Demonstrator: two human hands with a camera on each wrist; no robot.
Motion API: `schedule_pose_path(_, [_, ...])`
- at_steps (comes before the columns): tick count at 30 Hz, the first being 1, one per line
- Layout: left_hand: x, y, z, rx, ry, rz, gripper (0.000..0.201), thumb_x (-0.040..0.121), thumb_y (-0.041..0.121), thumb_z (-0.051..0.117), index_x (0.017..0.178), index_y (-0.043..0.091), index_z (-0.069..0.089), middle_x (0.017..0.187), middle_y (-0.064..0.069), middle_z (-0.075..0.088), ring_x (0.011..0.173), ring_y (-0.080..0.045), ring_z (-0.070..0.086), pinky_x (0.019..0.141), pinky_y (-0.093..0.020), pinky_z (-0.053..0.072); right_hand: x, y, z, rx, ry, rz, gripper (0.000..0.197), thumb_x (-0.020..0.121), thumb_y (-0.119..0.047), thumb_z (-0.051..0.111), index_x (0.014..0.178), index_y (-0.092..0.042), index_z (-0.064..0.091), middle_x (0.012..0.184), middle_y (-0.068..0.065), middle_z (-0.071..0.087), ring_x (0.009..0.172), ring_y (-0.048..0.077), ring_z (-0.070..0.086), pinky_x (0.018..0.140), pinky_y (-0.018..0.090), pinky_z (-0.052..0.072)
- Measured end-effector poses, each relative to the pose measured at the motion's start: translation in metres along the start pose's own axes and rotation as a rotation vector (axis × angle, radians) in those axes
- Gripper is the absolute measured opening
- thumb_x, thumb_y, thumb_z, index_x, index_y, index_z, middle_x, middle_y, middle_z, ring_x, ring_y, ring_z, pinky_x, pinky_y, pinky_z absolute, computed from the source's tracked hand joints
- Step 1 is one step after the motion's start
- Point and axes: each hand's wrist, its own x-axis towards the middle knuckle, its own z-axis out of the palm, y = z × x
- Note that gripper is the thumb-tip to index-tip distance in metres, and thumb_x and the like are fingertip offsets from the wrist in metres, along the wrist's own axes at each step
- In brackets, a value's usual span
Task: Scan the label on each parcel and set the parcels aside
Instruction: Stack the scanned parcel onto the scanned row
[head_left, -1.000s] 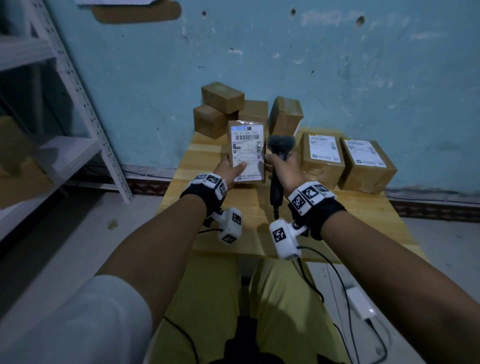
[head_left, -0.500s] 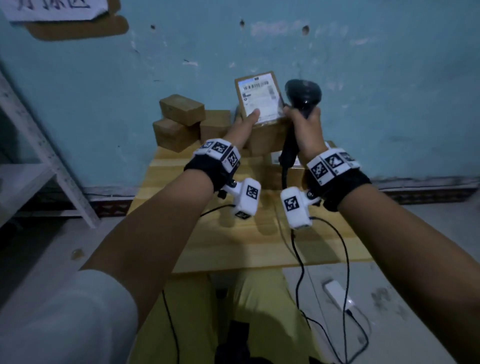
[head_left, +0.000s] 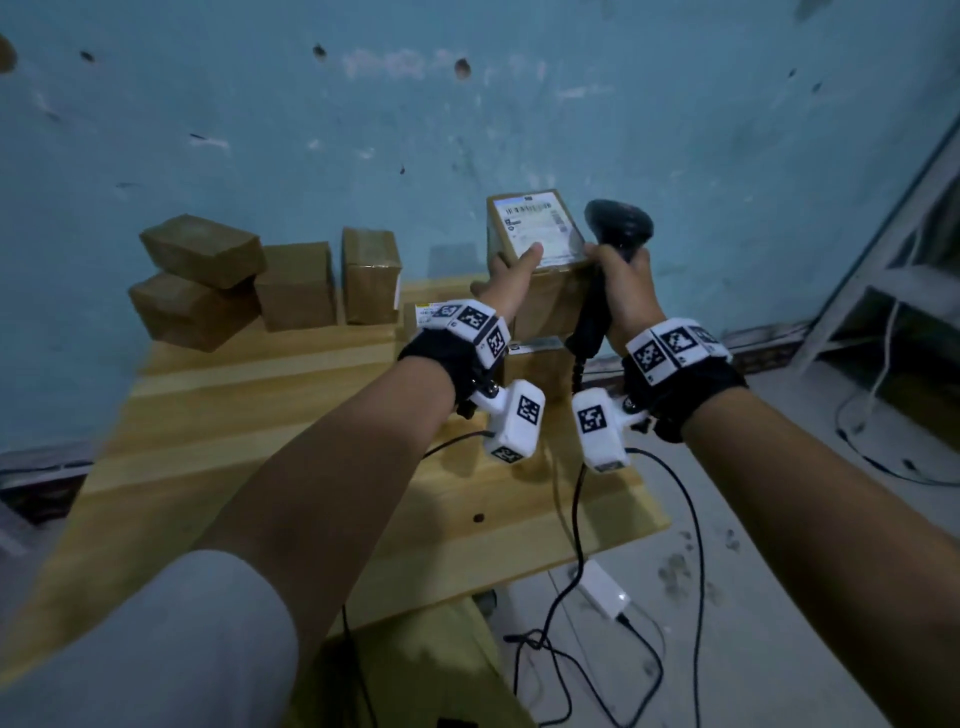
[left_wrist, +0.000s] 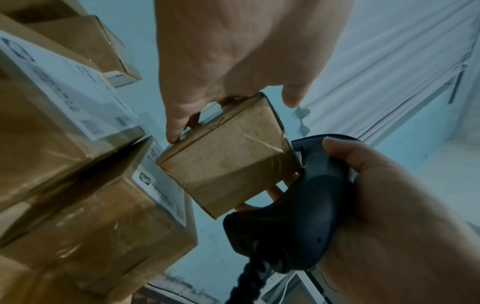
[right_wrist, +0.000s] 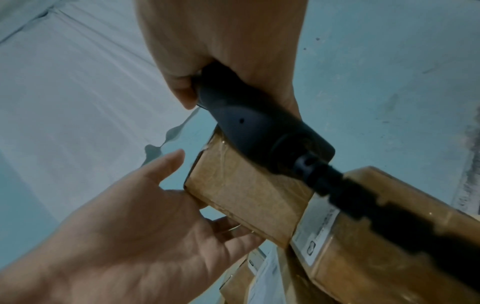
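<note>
Arms reach forward, raised above the tabletop (head_left: 291, 426). Your left hand (head_left: 511, 278) grips the labelled parcel (head_left: 535, 234) with its thumb on the label; your right hand (head_left: 621, 291) wraps the scanner (head_left: 618, 228) handle just beside it. Label print is too small to read. Your hands partly hide stacked parcels (head_left: 535, 358) below.

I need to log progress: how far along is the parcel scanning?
Looks done: two labelled parcels stacked at the table's right rear. In hand: the left hand holds a labelled parcel above that stack, beside the scanner gripped by the right hand. Apparently left: four boxes at the left rear.
</note>
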Motion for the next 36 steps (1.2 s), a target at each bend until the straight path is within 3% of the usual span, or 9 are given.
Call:
schedule_pose_path(5, [0.022,-0.021,0.006,-0.017,-0.002,-0.055,0.118,0.042,0.078,0.045,0.146,0.028,0.020,0.151,-0.006,0.032,0.136,-0.029,0.036,0.111,-0.051,0.029,0.013,0.007,-0.001,-0.015,-0.003,0.021,0.037,0.085,-0.012,0.061,0.113,-0.009,0.037,0.111,0.017,0.055,0.100,0.028,0.059,0.093,0.044,0.050])
schedule_pose_path(11, [0.026,-0.028,-0.001,0.023,0.017,-0.083,0.120,0.034,0.080,0.042,0.144,0.034,0.024,0.151,-0.005,0.031,0.135,-0.029,0.038,0.112,-0.052,0.027,0.020,0.019,0.002,-0.042,-0.009,0.057,0.034,0.087,-0.011,0.059,0.112,-0.010,0.036,0.111,0.016,0.055,0.106,0.031,0.059,0.097,0.045,0.049])
schedule_pose_path(15, [0.027,-0.029,-0.003,0.032,0.003,-0.079,0.121,0.033,0.081,0.042,0.143,0.034,0.025,0.150,-0.004,0.034,0.135,-0.029,0.037,0.112,-0.054,0.022,0.022,0.024,0.003,-0.059,-0.012,0.064,0.032,0.087,-0.011,0.058,0.111,-0.010,0.037,0.093,0.006,0.055,0.098,0.026,0.058,0.092,0.042,0.049])
schedule_pose_path(20, [0.069,-0.062,-0.001,0.034,-0.023,-0.078,0.125,0.033,0.091,0.054,0.139,0.027,0.038,0.140,-0.009,0.049,0.126,-0.031,0.049,0.108,-0.050,0.036,0.020,0.025,0.005,-0.091,-0.002,0.064,0.035,0.085,-0.012,0.060,0.111,-0.010,0.037,0.108,0.015,0.054,0.104,0.030,0.058,0.098,0.048,0.048])
schedule_pose_path(23, [0.080,-0.067,-0.006,0.048,-0.018,-0.099,0.131,0.025,0.093,0.057,0.136,0.025,0.044,0.135,-0.011,0.054,0.122,-0.032,0.053,0.104,-0.050,0.041,0.018,0.025,0.005,-0.102,-0.002,0.062,0.040,0.085,-0.013,0.061,0.117,-0.008,0.037,0.111,0.016,0.054,0.108,0.032,0.058,0.098,0.048,0.048])
schedule_pose_path(25, [0.049,-0.048,-0.014,0.064,-0.018,-0.092,0.128,0.034,0.090,0.053,0.142,0.023,0.035,0.142,-0.010,0.047,0.128,-0.030,0.047,0.108,-0.048,0.036,0.017,0.025,0.005,-0.109,-0.002,0.059,0.043,0.086,-0.013,0.060,0.121,-0.005,0.036,0.112,0.016,0.053,0.110,0.033,0.058,0.098,0.048,0.047])
schedule_pose_path(29, [-0.009,-0.007,-0.029,0.106,-0.049,-0.048,0.089,0.083,0.065,0.043,0.151,0.017,0.012,0.157,-0.006,0.018,0.144,-0.026,0.021,0.117,-0.044,0.020,0.013,0.023,0.006,-0.121,0.008,0.041,0.043,0.087,-0.013,0.060,0.121,-0.005,0.036,0.110,0.015,0.053,0.103,0.029,0.057,0.097,0.045,0.048])
schedule_pose_path(33, [-0.020,0.001,-0.039,0.096,-0.075,-0.044,0.085,0.086,0.062,0.039,0.151,0.019,0.006,0.159,-0.004,0.007,0.147,-0.024,0.008,0.119,-0.045,0.010,0.009,0.018,0.007,-0.150,0.018,0.021,0.048,0.087,-0.016,0.060,0.126,-0.003,0.035,0.114,0.017,0.053,0.111,0.032,0.057,0.099,0.047,0.047])
schedule_pose_path(36, [-0.033,0.005,-0.038,0.051,-0.093,-0.059,0.072,0.094,0.054,0.035,0.151,0.019,0.009,0.159,-0.004,0.010,0.147,-0.022,0.012,0.118,-0.041,0.009,0.007,0.015,0.007,-0.161,0.016,0.019,0.041,0.087,-0.016,0.060,0.120,-0.007,0.037,0.109,0.015,0.052,0.105,0.029,0.056,0.099,0.048,0.046])
